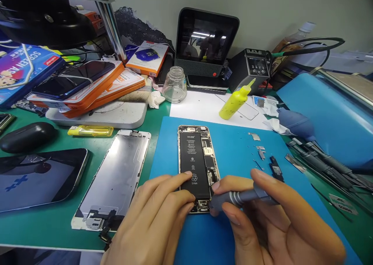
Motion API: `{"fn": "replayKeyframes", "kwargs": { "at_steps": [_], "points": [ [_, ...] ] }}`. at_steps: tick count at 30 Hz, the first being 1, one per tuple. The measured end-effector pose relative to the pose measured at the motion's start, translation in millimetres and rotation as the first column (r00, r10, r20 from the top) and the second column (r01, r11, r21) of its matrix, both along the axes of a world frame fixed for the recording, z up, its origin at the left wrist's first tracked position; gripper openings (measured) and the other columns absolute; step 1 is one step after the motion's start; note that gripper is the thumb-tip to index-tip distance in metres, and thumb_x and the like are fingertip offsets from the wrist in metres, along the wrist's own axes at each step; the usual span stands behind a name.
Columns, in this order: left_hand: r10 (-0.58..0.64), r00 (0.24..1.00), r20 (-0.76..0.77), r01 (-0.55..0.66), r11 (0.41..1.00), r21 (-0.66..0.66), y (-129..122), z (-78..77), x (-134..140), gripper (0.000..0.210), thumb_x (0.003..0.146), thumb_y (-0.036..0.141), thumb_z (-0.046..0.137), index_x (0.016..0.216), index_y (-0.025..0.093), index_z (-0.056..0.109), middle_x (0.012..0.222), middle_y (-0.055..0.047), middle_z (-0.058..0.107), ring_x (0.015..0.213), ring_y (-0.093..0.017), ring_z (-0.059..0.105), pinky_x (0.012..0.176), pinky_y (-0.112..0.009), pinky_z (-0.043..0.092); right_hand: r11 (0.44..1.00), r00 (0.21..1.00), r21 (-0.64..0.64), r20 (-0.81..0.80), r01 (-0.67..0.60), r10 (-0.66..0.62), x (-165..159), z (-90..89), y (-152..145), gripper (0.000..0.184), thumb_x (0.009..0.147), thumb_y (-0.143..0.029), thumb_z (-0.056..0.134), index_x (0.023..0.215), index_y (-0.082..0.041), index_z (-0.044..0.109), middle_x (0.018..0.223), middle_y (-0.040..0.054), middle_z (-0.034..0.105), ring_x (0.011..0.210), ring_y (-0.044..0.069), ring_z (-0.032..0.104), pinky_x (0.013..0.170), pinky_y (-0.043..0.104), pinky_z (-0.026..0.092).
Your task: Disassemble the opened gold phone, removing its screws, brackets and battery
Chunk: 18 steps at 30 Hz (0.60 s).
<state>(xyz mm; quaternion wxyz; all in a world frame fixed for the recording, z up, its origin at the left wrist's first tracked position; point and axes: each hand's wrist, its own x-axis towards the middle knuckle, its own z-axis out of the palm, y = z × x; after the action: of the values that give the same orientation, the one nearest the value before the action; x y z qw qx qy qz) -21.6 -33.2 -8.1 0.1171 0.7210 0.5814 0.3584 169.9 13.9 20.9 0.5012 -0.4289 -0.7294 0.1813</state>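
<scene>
An opened smartphone (212, 156) lies on the blue mat (230, 148), its black battery (190, 152) and inner boards bare. My left hand (154, 218) grips the phone's lower left part, fingertips on the battery and by the bottom edge; the thumb is mostly hidden. In my right hand (271, 218) is a grey screwdriver (247, 196), held nearly level between thumb and fingers. Its tip end is at the phone's lower right corner, hidden by fingers. Left of the mat lies a detached screen assembly (116, 171), metal back up, with a flex cable near my left wrist.
Small metal parts (260, 153), tiny screws and a black module (275, 168) lie right of the phone. Behind stand a yellow bottle (236, 101), glass jar (175, 85) and tablet-like display (206, 39). Left are a dark phone (43, 175), mouse (27, 136) and yellow lighter (90, 131).
</scene>
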Motion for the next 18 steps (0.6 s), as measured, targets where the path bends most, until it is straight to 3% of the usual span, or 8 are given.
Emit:
{"fn": "replayKeyframes", "kwargs": {
  "at_steps": [7, 11, 14, 16, 18],
  "points": [
    [-0.12, 0.981, -0.149, 0.135, 0.986, 0.099, 6, 0.1, -20, 0.026, 0.116, 0.016, 0.063, 0.137, 0.031, 0.069, 0.155, 0.005, 0.078, 0.138, -0.015, 0.073, 0.116, -0.025, 0.062, 1.0, 1.0, 0.012, -0.02, 0.014, -0.014, 2, -2.3, 2, 0.048, 0.104, -0.01, 0.079, 0.149, -0.027, 0.073, 0.108, 0.0001, 0.086, 0.09, 0.015, 0.086, 0.095, 0.021, 0.072],
    [-0.071, 0.994, -0.086, 0.077, 0.994, 0.072, 1, 1.2, -11, 0.027, 0.118, 0.014, 0.06, 0.135, 0.032, 0.07, 0.156, 0.006, 0.077, 0.142, -0.015, 0.068, 0.122, -0.027, 0.057, 1.0, 1.0, 0.016, -0.015, -0.023, 0.024, 4, -3.3, 3, 0.049, 0.105, -0.011, 0.08, 0.149, -0.029, 0.073, 0.111, -0.0015, 0.086, 0.094, 0.014, 0.086, 0.101, 0.018, 0.069],
    [-0.011, 1.0, -0.012, 0.011, 0.999, 0.035, -2, 0.7, -3, 0.026, 0.12, 0.015, 0.057, 0.133, 0.034, 0.069, 0.155, 0.007, 0.076, 0.146, -0.014, 0.063, 0.128, -0.028, 0.05, 1.0, 0.999, -0.008, -0.036, -0.025, 0.024, 3, -0.9, 4, 0.048, 0.104, -0.01, 0.079, 0.147, -0.029, 0.073, 0.108, 0.0019, 0.087, 0.088, 0.02, 0.086, 0.089, 0.028, 0.075],
    [-0.025, 0.999, -0.023, 0.026, 0.999, 0.039, -1, 0.1, -4, 0.026, 0.119, 0.015, 0.059, 0.134, 0.034, 0.069, 0.155, 0.007, 0.076, 0.146, -0.014, 0.063, 0.127, -0.028, 0.051, 1.0, 0.998, -0.015, -0.057, -0.02, 0.019, 3, -1.1, 4, 0.05, 0.102, -0.008, 0.078, 0.148, -0.028, 0.072, 0.106, 0.0035, 0.087, 0.086, 0.022, 0.087, 0.083, 0.03, 0.076],
    [-0.072, 0.995, -0.073, 0.076, 0.995, 0.064, 1, -0.4, -8, 0.026, 0.117, 0.016, 0.063, 0.135, 0.033, 0.07, 0.156, 0.006, 0.076, 0.143, -0.015, 0.067, 0.122, -0.027, 0.057, 1.0, 0.998, -0.021, -0.058, -0.016, 0.015, 5, -3.8, 2, 0.055, 0.102, -0.008, 0.079, 0.152, -0.028, 0.07, 0.11, 0.0028, 0.087, 0.092, 0.02, 0.087, 0.086, 0.027, 0.075]
  ]
}}
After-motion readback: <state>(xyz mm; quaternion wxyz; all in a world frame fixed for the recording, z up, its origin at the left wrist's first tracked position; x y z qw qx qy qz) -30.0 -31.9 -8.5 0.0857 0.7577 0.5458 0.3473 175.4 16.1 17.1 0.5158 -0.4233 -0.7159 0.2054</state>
